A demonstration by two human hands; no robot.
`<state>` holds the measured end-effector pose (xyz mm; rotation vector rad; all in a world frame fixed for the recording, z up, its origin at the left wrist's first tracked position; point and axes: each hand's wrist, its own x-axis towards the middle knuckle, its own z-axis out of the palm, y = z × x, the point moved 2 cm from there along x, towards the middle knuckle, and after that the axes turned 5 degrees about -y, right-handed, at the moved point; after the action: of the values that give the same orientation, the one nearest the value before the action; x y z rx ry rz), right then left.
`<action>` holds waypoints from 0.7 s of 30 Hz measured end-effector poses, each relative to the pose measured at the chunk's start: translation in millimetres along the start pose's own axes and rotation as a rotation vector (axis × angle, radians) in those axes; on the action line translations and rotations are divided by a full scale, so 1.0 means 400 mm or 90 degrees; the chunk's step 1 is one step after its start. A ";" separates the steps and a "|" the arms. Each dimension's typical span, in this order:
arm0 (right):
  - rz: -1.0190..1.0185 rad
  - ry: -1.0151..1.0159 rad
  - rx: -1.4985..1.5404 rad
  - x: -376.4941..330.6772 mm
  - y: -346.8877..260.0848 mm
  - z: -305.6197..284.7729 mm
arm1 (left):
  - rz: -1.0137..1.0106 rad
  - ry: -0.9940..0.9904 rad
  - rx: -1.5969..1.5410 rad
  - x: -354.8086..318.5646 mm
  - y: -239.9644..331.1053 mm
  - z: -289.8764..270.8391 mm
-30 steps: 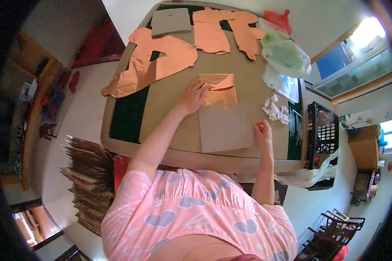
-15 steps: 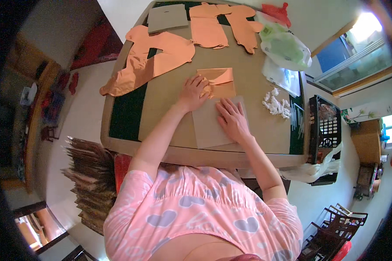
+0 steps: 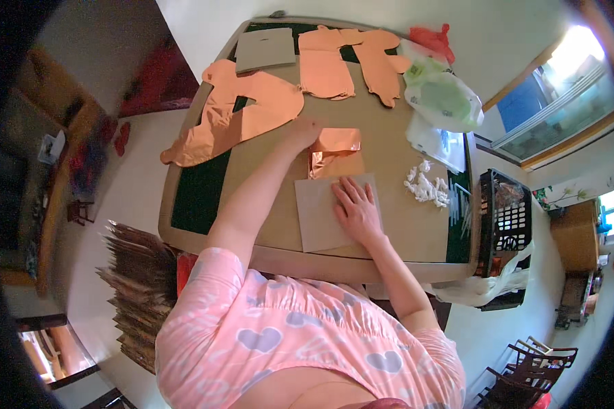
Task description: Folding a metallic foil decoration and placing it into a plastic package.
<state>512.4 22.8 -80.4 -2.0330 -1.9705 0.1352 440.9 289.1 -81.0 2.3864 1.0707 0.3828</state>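
Observation:
A folded piece of copper-coloured foil balloon [image 3: 340,163] lies mid-table, its lower edge against or under a grey cardboard sheet [image 3: 317,218]. My right hand [image 3: 358,211] rests flat on that sheet, fingers stretched toward the foil. At the foil's upper left corner is my left hand [image 3: 303,134], its fingers curled closed on the edge; the fingertips are partly hidden. Flat copper-coloured foil balloons lie beyond: a large one [image 3: 269,102] at the left and two others [image 3: 323,68] at the far middle.
Another grey sheet stack [image 3: 265,49] sits at the far left. On the right are a plastic bag [image 3: 443,95], a red bag [image 3: 433,42], white curled pieces [image 3: 426,185] and clear straws [image 3: 460,204]. A black crate [image 3: 508,211] stands beyond the table's right edge.
My left hand has gone from lying spread on the foil to its upper left corner, fingers now closed. The foil's upper flap has shifted. My right hand stays on the cardboard.

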 end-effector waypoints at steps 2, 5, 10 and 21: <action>0.000 0.004 0.016 -0.007 0.005 -0.005 | -0.106 -0.145 -0.229 -0.010 0.016 -0.022; 0.019 -0.017 0.031 -0.009 0.000 -0.022 | -0.247 -0.253 -0.308 -0.091 0.019 -0.034; 0.000 -0.001 0.028 -0.001 0.009 -0.013 | -0.087 -0.254 -0.374 -0.158 -0.003 0.011; 0.013 0.005 0.035 -0.001 -0.010 0.000 | -0.042 -0.187 -0.391 -0.167 -0.037 0.050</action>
<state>508.6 22.3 -79.6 -2.0166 -1.9201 0.1829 397.1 240.4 -109.3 1.7887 0.7557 0.2741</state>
